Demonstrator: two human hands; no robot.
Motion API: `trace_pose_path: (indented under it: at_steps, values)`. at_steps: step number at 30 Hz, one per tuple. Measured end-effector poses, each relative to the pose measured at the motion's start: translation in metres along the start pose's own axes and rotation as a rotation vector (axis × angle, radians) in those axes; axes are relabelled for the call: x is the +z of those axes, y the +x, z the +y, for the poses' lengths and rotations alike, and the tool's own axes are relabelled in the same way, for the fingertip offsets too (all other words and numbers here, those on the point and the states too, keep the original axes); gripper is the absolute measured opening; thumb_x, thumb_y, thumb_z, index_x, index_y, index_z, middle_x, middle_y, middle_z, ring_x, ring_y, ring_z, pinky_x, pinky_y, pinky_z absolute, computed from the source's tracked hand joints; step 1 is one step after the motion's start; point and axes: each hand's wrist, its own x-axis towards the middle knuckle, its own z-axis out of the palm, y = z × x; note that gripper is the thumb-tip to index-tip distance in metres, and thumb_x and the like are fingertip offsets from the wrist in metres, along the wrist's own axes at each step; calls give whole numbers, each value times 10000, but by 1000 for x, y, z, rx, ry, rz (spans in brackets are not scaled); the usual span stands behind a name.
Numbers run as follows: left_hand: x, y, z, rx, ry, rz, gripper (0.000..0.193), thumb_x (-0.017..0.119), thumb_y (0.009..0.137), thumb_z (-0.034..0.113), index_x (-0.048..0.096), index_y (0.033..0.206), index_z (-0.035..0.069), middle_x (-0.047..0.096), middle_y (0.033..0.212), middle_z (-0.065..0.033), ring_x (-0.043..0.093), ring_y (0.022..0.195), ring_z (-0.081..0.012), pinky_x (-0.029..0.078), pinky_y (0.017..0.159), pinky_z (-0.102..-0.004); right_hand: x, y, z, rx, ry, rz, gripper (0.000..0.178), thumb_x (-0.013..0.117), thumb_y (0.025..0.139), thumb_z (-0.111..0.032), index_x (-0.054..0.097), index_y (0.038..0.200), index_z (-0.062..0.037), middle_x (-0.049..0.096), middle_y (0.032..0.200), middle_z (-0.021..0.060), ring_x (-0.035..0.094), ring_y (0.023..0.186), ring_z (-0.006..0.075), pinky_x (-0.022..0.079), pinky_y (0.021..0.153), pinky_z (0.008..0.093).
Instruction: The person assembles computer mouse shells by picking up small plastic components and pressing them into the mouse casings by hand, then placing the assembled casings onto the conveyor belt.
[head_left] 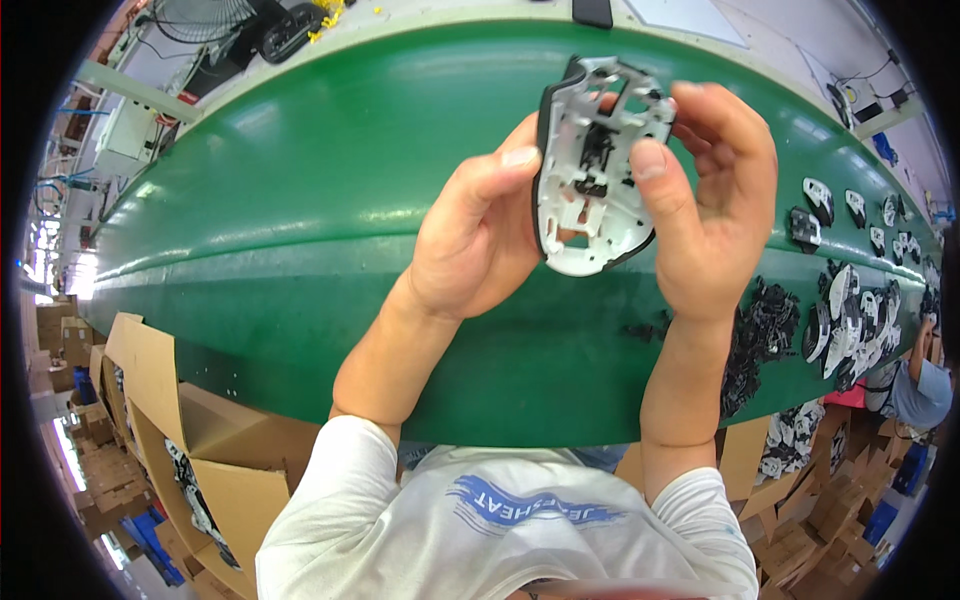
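Note:
A computer mouse shell [610, 222], white inside with a black outer edge, is held up over the green work surface. Its hollow inner side faces me, and a small black part sits in its middle. My left hand [470, 220] grips the shell's left edge, thumb on the rim and fingers hidden behind. On the other side my right hand [718, 215] has its thumb pressed against the inner right edge, with curled fingers near the upper right corner. Whether the right fingertips also pinch a tiny part is unclear.
Small black plastic parts [765, 335] lie heaped at the right, beside a pile of white-and-black shells [855, 325]. Several shell pieces [818, 200] stand farther back. Open cardboard boxes [240, 500] flank me below the green table [300, 200]. A co-worker [918, 385] is at far right.

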Motion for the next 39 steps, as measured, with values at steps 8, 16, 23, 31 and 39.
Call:
trace_pose_path:
  at_steps: [8,16,23,31,39]
  values:
    - [3,-6,-8,0,223,124,617,527,1065,214,373,1626,9,597,1436,-104,601,1302,-200,480,1116,-387,2,-3,-4,527,500,-113,452,771,953,25,598,1370,-2,709,1187,80,649,983,115,542,877,270]
    - [-14,0,-24,306,648,265,541,536,975,-20,461,1510,-45,648,1366,-136,617,1249,-187,504,1076,-345,8,-9,-12,534,553,-193,555,771,884,27,564,1395,-31,582,1383,78,687,1173,209,575,974,336]
    - [-19,1,-23,411,897,318,521,492,948,-40,500,1469,-35,706,1276,-137,698,1108,-183,582,956,-344,29,-20,-20,424,284,-209,652,713,870,100,412,1434,-28,498,1473,91,673,1220,264,629,850,327]
    - [-36,9,-41,618,1077,332,482,556,944,-14,481,1419,-45,733,1071,-242,747,886,-407,593,790,-472,38,-26,-20,387,219,-171,650,702,877,116,377,1422,-27,499,1467,104,683,1190,263,641,853,350]
    - [-32,-2,-37,385,903,366,471,570,982,39,473,1438,-33,716,1198,-186,727,1055,-324,585,910,-430,31,-22,-24,513,265,-329,671,700,955,68,366,1524,-56,574,1364,202,729,1035,198,608,825,287]
